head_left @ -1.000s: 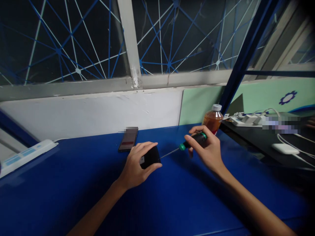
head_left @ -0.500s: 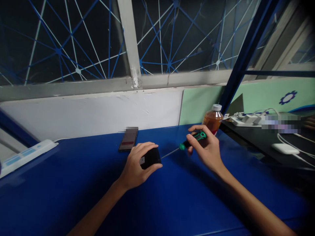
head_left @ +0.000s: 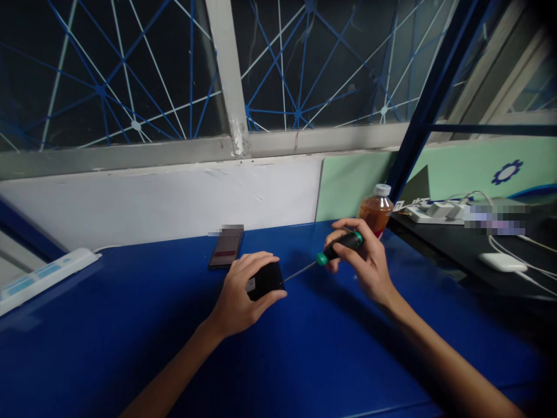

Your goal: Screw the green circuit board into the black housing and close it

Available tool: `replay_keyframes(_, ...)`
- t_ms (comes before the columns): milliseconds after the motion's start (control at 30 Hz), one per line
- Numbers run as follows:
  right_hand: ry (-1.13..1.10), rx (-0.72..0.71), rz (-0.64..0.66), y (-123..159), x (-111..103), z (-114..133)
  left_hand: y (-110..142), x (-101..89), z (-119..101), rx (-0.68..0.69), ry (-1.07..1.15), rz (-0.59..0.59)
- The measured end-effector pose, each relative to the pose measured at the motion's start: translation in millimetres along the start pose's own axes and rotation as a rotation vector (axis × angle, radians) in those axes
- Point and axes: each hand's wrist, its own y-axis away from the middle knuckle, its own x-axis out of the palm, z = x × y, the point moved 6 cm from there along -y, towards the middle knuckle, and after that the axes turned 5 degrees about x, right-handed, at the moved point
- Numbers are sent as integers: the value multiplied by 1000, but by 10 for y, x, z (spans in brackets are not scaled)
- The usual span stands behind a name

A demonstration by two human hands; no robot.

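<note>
At the centre of the blue table (head_left: 304, 360), black block (head_left: 270, 280): one, clasped between fingers and thumb of the left hand (head_left: 241, 296).
Screwdriver (head_left: 348, 241): one, handle gripped in the right hand (head_left: 372, 264), tip at the block's right end.
Phone (head_left: 228, 247): one, lying behind the block.
Bottle (head_left: 383, 200): one, capped, amber liquid (head_left: 373, 216) inside.
Power strips (head_left: 47, 276): two, far left and far right.

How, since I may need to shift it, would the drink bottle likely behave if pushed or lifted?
The bottle stands upright and looks taller than wide, so a push near its cap might tip it. Amber liquid fills much of the visible part, so it is probably fairly heavy.
</note>
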Motion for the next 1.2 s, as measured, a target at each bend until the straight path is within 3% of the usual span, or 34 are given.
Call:
replay_keyframes(200, 131, 22, -136, 14, -60, -24, 9, 10, 3, -11, 0, 16)
replay_keyframes(367, -10, 11, -2, 2, 11, -6, 5, 7, -1, 0, 4, 11)
replay_keyframes(533, 164, 6, -145, 13, -70, 13, 1, 13, -5, -2, 2, 26)
replay_keyframes(733, 27, 22, 5, -23, -29, -36, 5, 5, -2, -4, 7, 17)
replay_keyframes(900, 149, 32, -125, -13, -94, -48, 5, 9, -5, -10, 10, 16)
replay_keyframes(1100, 15, 14, 6, -12, -24, -26, -2, 3, -18, 0, 4, 7)
replay_keyframes(1200, 107, 19, -77, -1, -52, -6, -9, -4, -27, -10, 1, 17)
